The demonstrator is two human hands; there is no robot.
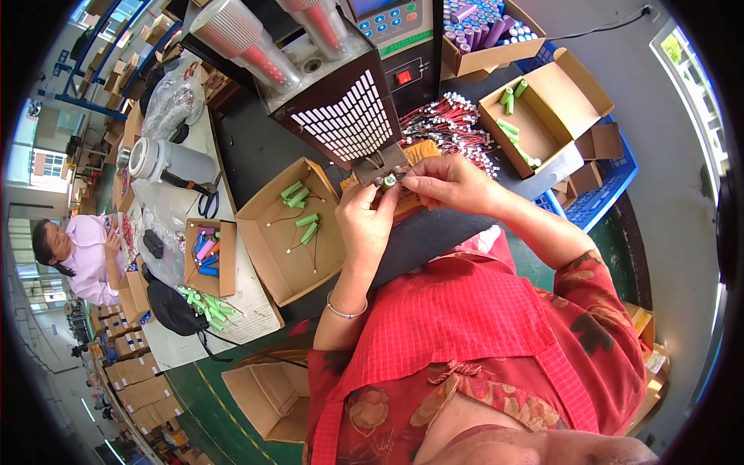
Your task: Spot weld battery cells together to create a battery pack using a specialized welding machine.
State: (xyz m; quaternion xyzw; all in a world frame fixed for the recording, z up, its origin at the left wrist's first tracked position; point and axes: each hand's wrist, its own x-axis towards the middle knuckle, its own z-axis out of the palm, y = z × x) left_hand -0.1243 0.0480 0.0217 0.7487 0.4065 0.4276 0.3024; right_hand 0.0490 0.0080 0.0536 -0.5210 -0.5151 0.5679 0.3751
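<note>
My left hand (366, 219) grips a green cylindrical battery cell (390, 180), its end turned up, just below the electrode tips of a spot welder (333, 108). Close against that end, my right hand (449, 180) has its thumb and fingers pinched together. Whatever they pinch is too small to make out. Behind my right hand lies a heap of red and black wire leads (446, 124) with white connectors. To the left of my left hand, a cardboard box (267, 252) holds several green cells with wires attached.
At the right, an open carton (535, 120) holds loose green cells, beside a blue crate (612, 182). A box of purple and blue cells (484, 31) stands behind. On the left table are a small box of mixed cells (209, 248) and a black pouch (172, 304). Another person (91, 252) sits beyond.
</note>
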